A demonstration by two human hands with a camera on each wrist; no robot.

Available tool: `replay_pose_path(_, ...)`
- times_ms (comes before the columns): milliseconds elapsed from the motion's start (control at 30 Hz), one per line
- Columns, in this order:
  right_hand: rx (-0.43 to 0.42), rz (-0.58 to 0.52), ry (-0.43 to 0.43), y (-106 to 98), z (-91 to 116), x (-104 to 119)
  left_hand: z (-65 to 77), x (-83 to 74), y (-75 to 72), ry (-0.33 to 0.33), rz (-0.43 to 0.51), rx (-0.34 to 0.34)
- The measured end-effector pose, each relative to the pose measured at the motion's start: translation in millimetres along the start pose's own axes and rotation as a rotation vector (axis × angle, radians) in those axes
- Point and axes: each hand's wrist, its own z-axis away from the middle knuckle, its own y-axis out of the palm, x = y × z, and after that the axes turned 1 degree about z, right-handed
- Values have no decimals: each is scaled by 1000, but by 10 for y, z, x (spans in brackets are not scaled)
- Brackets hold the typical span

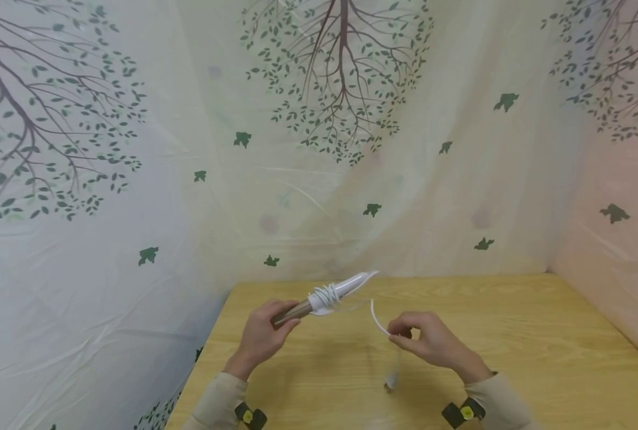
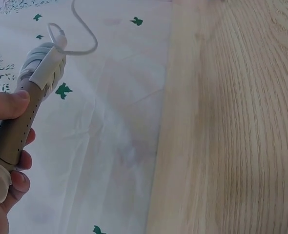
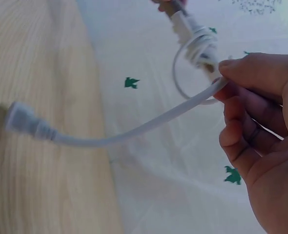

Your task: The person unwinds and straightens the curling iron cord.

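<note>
My left hand [image 1: 262, 335] grips a hair-styling iron [image 2: 18, 129] by its brown barrel, which has rows of small holes. The iron's white handle [image 1: 353, 285] points up and to the right. Several turns of white cord [image 1: 326, 297] are wound round it. My right hand [image 1: 434, 341] pinches a free length of this cord [image 3: 154, 121] between thumb and forefinger, to the right of the iron. From that pinch the cord hangs down to a white plug [image 3: 22, 119], which dangles over the table in the head view.
A wood-grain table [image 1: 512, 322] lies below both hands. Behind it and at its sides hangs a pale curtain [image 1: 297, 203] printed with trees and green leaves. Each sleeve has a small dark device [image 1: 464, 412] with a yellow centre near the wrist.
</note>
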Motion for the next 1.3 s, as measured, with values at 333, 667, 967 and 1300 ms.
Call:
replay_pose_path(333,-20,-29,-171,-177,-76,278,33,25,12,-40,-53,1)
replay_pose_path(667,-101,-43,-296,-329,-166,345,107,62,32,-91,-75,47)
replay_pose_path(967,-125,-118,-347,-524,-268,620,157,47,27,-130,-63,102)
replay_pose_path(1300,-194,-137,-390,-634,-321,689,193,61,49,-155,-40,138)
